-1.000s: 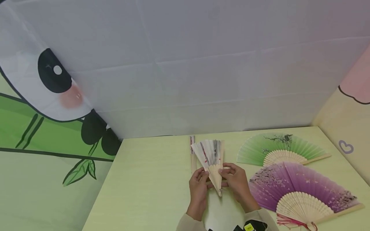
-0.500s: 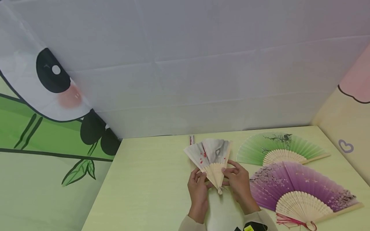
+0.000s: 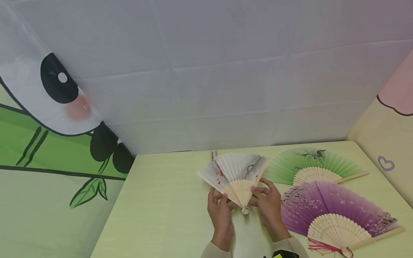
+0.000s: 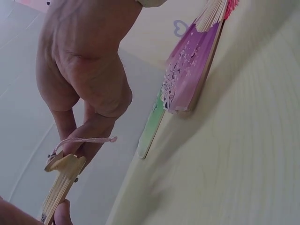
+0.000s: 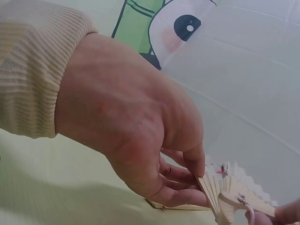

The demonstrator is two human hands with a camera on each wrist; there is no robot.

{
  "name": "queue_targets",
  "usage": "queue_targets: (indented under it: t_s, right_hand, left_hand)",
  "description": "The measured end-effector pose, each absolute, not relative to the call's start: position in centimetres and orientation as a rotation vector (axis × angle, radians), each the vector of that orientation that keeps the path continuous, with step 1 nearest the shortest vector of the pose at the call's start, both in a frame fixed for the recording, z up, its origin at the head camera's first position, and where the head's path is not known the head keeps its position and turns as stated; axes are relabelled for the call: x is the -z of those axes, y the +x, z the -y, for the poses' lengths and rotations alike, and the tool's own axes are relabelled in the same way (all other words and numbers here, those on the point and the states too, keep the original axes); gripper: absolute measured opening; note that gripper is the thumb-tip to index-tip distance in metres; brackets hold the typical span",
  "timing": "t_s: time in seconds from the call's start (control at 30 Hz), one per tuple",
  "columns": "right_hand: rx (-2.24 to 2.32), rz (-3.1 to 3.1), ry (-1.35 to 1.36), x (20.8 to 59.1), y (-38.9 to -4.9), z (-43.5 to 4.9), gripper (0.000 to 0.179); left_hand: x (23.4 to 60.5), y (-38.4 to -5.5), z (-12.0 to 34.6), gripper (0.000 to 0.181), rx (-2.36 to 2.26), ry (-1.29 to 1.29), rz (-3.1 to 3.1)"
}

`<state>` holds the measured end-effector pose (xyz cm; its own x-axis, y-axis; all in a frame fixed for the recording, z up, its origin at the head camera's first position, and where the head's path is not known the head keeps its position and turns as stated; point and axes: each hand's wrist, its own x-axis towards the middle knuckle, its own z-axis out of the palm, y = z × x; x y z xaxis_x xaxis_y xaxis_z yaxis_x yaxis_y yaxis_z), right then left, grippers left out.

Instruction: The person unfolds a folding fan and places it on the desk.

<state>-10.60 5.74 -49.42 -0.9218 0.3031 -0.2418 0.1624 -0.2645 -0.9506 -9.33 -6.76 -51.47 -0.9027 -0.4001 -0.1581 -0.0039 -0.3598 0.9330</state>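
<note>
Clock centred on the white fan, 12 toward the far wall.

White fan (image 3: 237,172): partly spread, held off the bench (image 3: 155,208); pivot end toward 6, leaf running from about 10 round to 1. Grey and red print on the leaf. A thin pink cord (image 4: 91,140) hangs from the pivot in the left wrist view.

Left hand (image 3: 220,216): at 7, gripping the outer rib on that side. Thumb laid over the front, fingers bent in behind; one fingertip shows just beside the pivot. Forearm rises nearly straight from 6.

Right hand (image 3: 269,206): at 4, pinching the opposite outer rib, thumb on the face. Index arched higher than the thumb; another fingertip shows near the pivot. Forearm slants from 5 toward 11. Hands apart, fan between.

Surroundings: green fan (image 3: 329,163), spread, between 2 and 3. Purple fan (image 3: 342,204), spread, between 3 and 4, overlapping its lower edge; red tassel (image 3: 322,245) at its near end. Narrow patterned strip (image 3: 214,156) at 11, mostly hidden by the white fan.
</note>
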Motion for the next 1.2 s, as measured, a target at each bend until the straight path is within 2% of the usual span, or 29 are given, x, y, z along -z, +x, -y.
queue_targets:
  t_s: [0.27,1.2]
  right_hand:
    - [-2.361,1.786,-0.616,49.43,-10.47,-5.8,0.065]
    - [-2.324,1.543,-0.692,49.58,-10.41,-5.05,0.056]
  left_hand:
    - [51.35,-9.22,6.49,0.063,2.352,0.548,1.517]
    - [51.28,-9.33,5.85,0.063,2.386,0.649,1.244]
